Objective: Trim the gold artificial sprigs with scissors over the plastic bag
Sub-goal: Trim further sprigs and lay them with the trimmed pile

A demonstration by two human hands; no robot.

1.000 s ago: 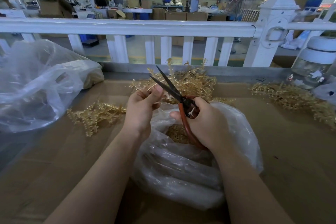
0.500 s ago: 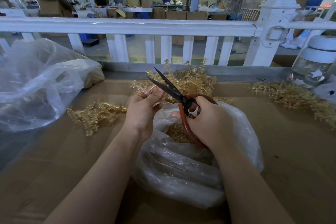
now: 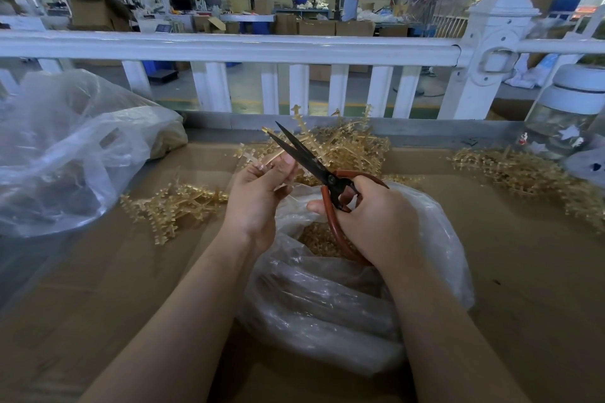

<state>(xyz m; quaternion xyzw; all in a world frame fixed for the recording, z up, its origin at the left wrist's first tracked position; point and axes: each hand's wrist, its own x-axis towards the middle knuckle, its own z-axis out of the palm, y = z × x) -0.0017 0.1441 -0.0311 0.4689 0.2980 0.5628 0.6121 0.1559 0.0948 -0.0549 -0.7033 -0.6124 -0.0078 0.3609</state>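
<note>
My left hand point(image 3: 258, 196) pinches a thin gold sprig point(image 3: 262, 162) between thumb and fingers, above the open clear plastic bag point(image 3: 327, 298). My right hand point(image 3: 376, 222) grips red-handled scissors point(image 3: 314, 162) whose dark blades point up and left, slightly apart, with the sprig's stem at the blades. Gold trimmings point(image 3: 317, 237) lie inside the bag's mouth. Loose gold sprigs lie in a pile behind the hands point(image 3: 353, 144), a smaller pile to the left point(image 3: 170, 206) and another at the right point(image 3: 523, 170).
A big crumpled plastic bag point(image 3: 68, 154) lies at the left of the cardboard-covered table point(image 3: 530, 271). A glass jar with a white lid point(image 3: 566, 118) stands at the far right. A white railing point(image 3: 229, 49) runs along the table's far edge.
The scissor blades have narrowed from wide open to nearly shut around the sprig. Both hands stay in about the same place over the bag.
</note>
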